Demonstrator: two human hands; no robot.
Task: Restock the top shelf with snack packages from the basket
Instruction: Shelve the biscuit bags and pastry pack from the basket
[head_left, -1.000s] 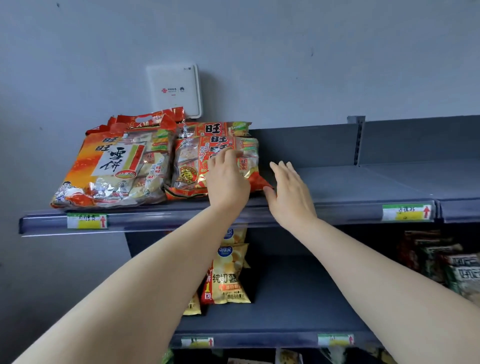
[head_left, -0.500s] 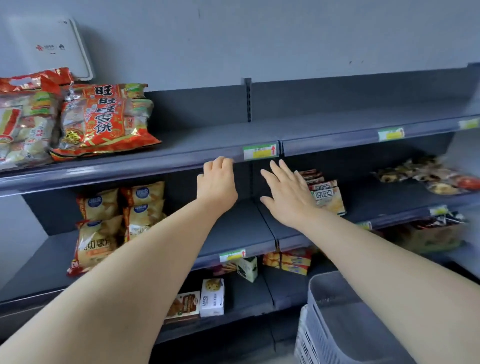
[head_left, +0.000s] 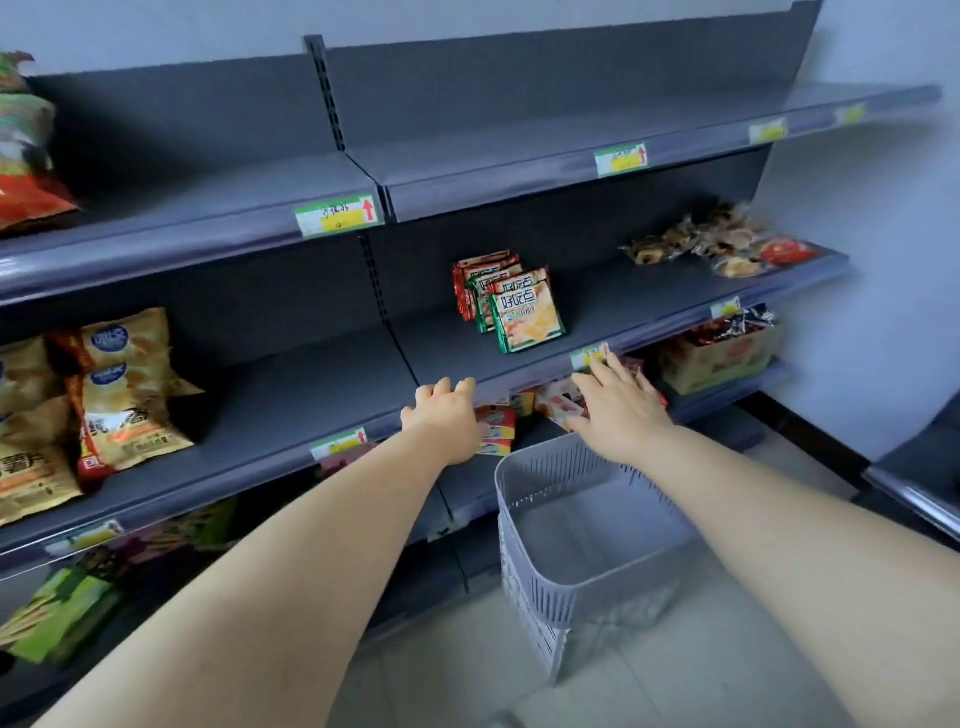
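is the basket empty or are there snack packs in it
Empty, as far as shown: the basket shows only its bare grey bottom, no packages. The right forearm hides its right edge.
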